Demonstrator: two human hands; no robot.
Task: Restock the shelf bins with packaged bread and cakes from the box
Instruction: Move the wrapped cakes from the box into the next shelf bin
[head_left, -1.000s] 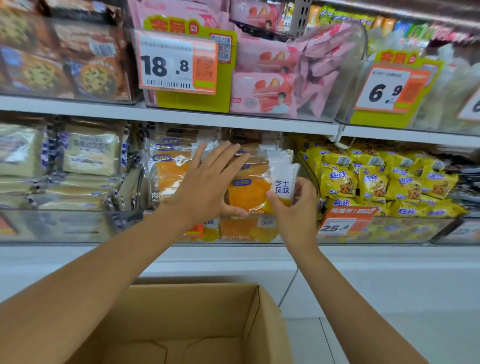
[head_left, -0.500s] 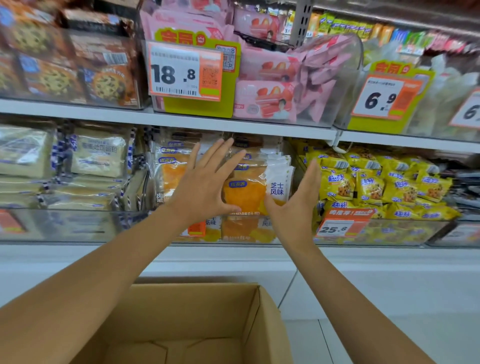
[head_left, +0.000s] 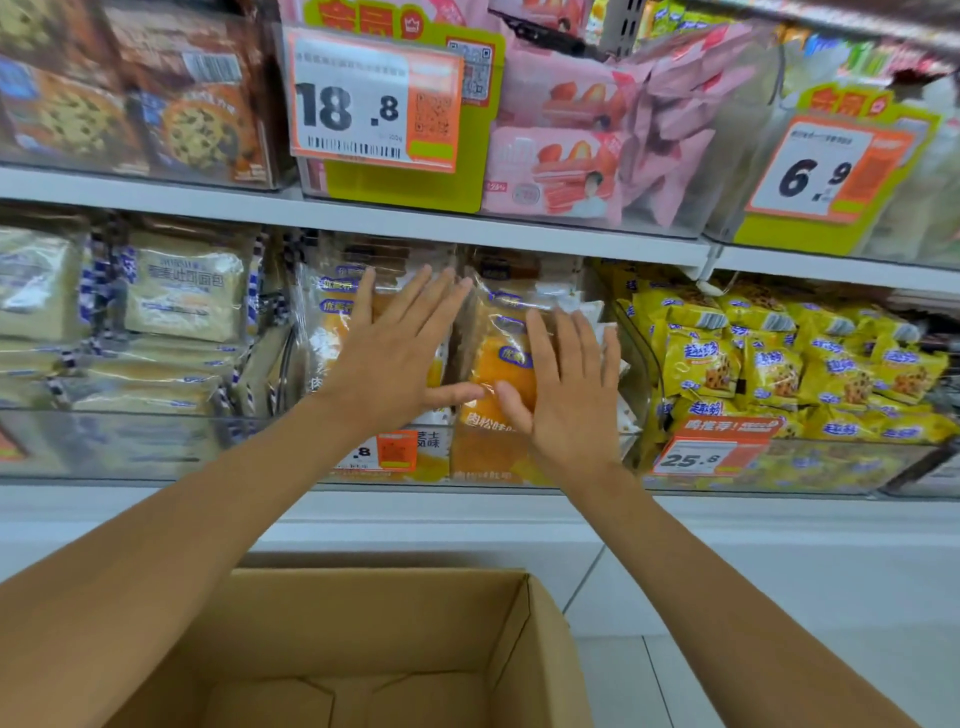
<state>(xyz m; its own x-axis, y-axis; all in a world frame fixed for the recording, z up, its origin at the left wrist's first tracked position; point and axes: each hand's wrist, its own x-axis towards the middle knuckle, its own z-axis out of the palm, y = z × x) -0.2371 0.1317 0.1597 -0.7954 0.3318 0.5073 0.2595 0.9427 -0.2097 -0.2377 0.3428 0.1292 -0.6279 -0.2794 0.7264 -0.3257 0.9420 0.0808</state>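
Orange bread packs (head_left: 501, 358) stand upright in a clear shelf bin (head_left: 467, 462) on the middle shelf. My left hand (head_left: 395, 353) lies flat with straight fingers against the left packs. My right hand (head_left: 566, 384) presses flat on the front pack to the right, thumbs nearly touching. A cardboard box (head_left: 363, 649) stands open below my arms; the part of its inside that shows is bare.
Pale toast packs (head_left: 182, 296) fill the bin to the left, yellow cookie packs (head_left: 779, 364) the bin to the right. Above are pink cake packs (head_left: 571, 135), chocolate cookie packs (head_left: 156, 104) and price tags (head_left: 374, 98). The floor is white tile (head_left: 779, 597).
My right hand let go of the front pack's edge, opened, and moved left to lie flat on it. My left hand stayed flat on the packs. The view moved closer.
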